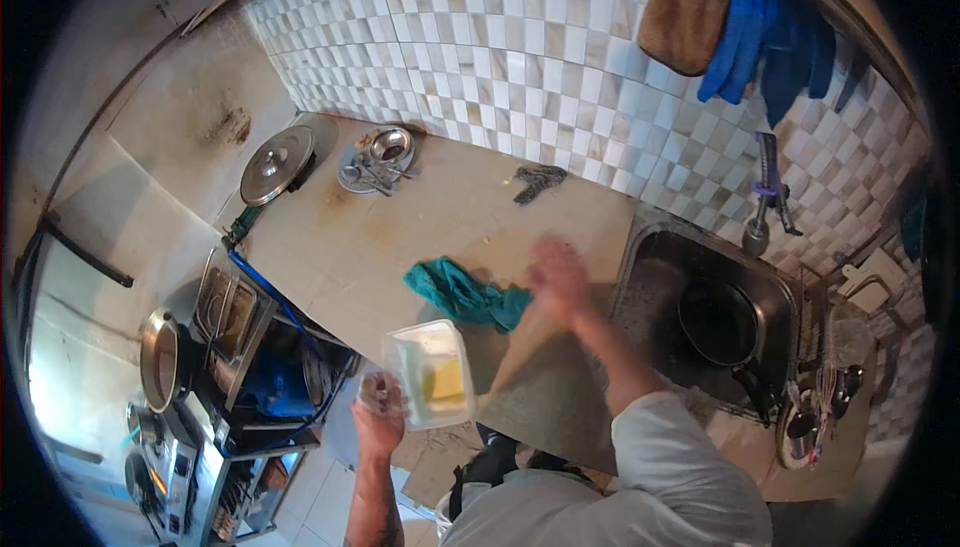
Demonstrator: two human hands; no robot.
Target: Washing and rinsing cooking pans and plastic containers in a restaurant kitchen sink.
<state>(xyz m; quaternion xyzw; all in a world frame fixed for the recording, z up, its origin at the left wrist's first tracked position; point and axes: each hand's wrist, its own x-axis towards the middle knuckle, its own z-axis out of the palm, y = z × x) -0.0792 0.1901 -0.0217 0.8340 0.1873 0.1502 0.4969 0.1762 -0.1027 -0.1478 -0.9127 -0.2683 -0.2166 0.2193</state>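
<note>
My left hand (382, 404) grips the side of a translucent plastic container (431, 374) with something yellow in its bottom, held tilted by the counter's near edge. My right hand (559, 277), blurred, is over the counter (442, 217) just beside a crumpled green cloth (469, 295); it holds nothing that I can see, and its fingers are not clear. A dark crumpled piece of material (538, 182) lies farther back, near the tiled wall.
A sink (637, 322) at the right holds a black frying pan (718, 322) below a faucet (761, 209). A plate with utensils (367, 172) and a metal lid (277, 164) are at the back left. A stove with a pot (161, 359) stands at the left.
</note>
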